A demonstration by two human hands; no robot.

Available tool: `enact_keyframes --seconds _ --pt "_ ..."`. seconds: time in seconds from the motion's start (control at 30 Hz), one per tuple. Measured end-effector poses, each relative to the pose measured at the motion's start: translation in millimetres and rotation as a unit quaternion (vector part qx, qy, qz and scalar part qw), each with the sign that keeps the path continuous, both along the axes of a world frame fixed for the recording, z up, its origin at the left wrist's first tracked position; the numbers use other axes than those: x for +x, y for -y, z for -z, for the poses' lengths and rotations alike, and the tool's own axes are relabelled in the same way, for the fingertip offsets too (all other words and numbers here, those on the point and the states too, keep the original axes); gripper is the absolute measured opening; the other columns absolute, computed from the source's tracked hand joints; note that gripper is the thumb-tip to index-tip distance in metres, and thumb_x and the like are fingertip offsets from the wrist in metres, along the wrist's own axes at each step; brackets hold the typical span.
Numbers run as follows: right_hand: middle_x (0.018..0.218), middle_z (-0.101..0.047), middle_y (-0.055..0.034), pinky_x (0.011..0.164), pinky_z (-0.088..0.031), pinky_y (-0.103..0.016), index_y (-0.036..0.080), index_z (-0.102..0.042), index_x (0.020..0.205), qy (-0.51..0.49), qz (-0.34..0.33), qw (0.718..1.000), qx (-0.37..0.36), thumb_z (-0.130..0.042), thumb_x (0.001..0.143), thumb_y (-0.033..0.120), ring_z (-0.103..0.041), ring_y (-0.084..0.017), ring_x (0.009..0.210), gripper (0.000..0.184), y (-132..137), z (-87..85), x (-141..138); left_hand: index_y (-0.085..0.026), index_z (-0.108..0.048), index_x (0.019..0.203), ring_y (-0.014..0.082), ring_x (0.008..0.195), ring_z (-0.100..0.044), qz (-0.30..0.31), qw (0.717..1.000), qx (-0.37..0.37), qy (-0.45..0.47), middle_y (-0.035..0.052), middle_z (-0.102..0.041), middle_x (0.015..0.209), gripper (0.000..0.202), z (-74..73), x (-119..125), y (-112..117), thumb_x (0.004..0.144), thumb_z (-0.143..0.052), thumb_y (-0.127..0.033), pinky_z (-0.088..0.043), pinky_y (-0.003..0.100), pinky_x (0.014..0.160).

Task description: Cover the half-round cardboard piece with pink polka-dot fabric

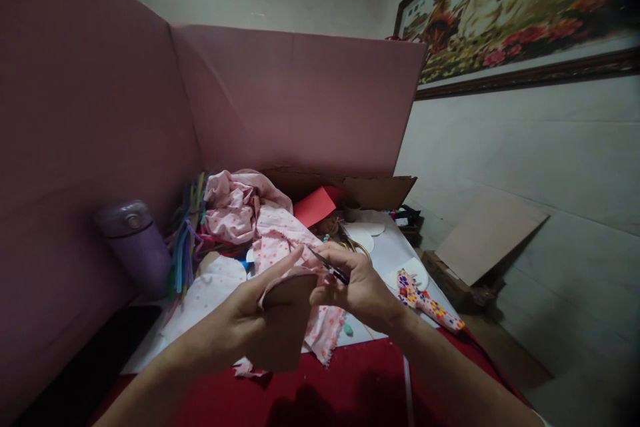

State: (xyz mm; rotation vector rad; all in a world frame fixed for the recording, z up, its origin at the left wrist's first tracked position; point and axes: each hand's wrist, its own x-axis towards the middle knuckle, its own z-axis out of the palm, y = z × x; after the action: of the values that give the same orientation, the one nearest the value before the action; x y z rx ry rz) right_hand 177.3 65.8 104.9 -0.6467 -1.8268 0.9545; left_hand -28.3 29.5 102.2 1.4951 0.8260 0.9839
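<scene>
My left hand (255,300) is closed on a piece of brown cardboard (280,343), with pale pink cloth along its upper edge. In my right hand (357,280) is a pair of small dark scissors (334,269), blades pointing up and left beside the cardboard's edge. Both hands are close together over the table's front part. Behind them, pink cloth with red dots (275,233) lies bunched, and a frayed strip of similar cloth (323,333) hangs below my fingers. How the cloth meets the cardboard is partly hidden by my hands.
A purple bottle (137,247) and colourful pipe cleaners (185,250) stand at left. Red paper (316,207) and gold-handled scissors (364,250) lie behind my hands. To the right is a flower-patterned glue gun (427,303) with a cord. Pink panels (300,100) wall the table.
</scene>
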Motion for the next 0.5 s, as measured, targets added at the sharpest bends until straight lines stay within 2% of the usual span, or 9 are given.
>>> enact_keyframes --seconds 0.1,0.17,0.23,0.3,0.4,0.5 --pt "0.08 -0.058 -0.0019 0.07 -0.042 -0.029 0.018 -0.066 0.076 0.024 0.009 0.996 0.09 -0.07 0.077 0.024 -0.052 -0.016 0.076 0.008 5.5 -10.0 -1.9 -0.033 -0.047 0.136 0.027 0.095 -0.061 0.018 1.0 0.018 -0.006 0.0043 -0.072 0.1 0.067 -14.7 5.1 -2.1 0.073 -0.07 -0.022 -0.049 0.034 0.077" --pt "0.071 -0.055 0.0006 0.063 -0.039 -0.026 0.018 -0.063 0.072 0.026 0.033 0.996 0.079 -0.068 0.078 0.021 -0.048 -0.014 0.067 0.008 7.0 -14.6 -1.1 -0.032 -0.045 0.137 0.0233 0.083 -0.064 0.026 1.0 0.006 -0.008 0.0033 -0.072 0.093 0.071 -22.5 5.7 -5.2 0.071 -0.071 -0.021 -0.05 0.031 0.071" --pt "0.066 -0.052 0.0026 0.057 -0.036 -0.024 0.017 -0.062 0.071 -0.012 0.062 0.998 0.018 -0.07 0.075 0.023 -0.044 -0.012 0.062 0.011 5.4 -14.3 1.0 -0.03 -0.047 0.136 0.0178 0.067 -0.064 0.044 0.999 -0.023 0.001 0.0029 -0.071 0.088 0.068 -25.8 3.2 -8.6 0.072 -0.072 -0.024 -0.05 0.028 0.063" --pt "0.061 -0.047 0.0045 0.052 -0.033 -0.023 0.017 -0.06 0.067 -0.093 0.091 0.989 -0.074 -0.075 0.069 0.027 -0.04 -0.01 0.056 0.018 1.0 -8.8 4.3 -0.024 -0.053 0.132 0.0152 0.06 -0.062 0.079 0.994 -0.064 0.039 0.0052 -0.071 0.086 0.059 -23.7 -1.2 -10.7 0.076 -0.069 -0.033 -0.049 0.027 0.061" --pt "0.054 -0.038 0.0082 0.041 -0.022 -0.02 0.017 -0.053 0.061 -0.2 0.132 0.952 -0.192 -0.08 0.062 0.03 -0.027 -0.006 0.045 0.03 -6.2 5.7 11.4 -0.014 -0.065 0.114 0.0211 0.075 -0.067 0.107 0.974 -0.144 0.142 0.0116 -0.072 0.088 0.048 -13.7 -5.8 -9.6 0.08 -0.059 -0.048 -0.051 0.031 0.07" --pt "0.049 -0.03 0.0112 0.036 -0.011 -0.018 0.019 -0.045 0.06 -0.243 0.163 0.927 -0.233 -0.08 0.061 0.033 -0.017 -0.003 0.04 0.037 -8.7 19.9 18.9 -0.013 -0.069 0.103 0.0199 0.073 -0.067 0.113 0.953 -0.202 0.198 0.0123 -0.072 0.087 0.046 -3.5 -3.7 -4.8 0.086 -0.048 -0.051 -0.052 0.03 0.067"
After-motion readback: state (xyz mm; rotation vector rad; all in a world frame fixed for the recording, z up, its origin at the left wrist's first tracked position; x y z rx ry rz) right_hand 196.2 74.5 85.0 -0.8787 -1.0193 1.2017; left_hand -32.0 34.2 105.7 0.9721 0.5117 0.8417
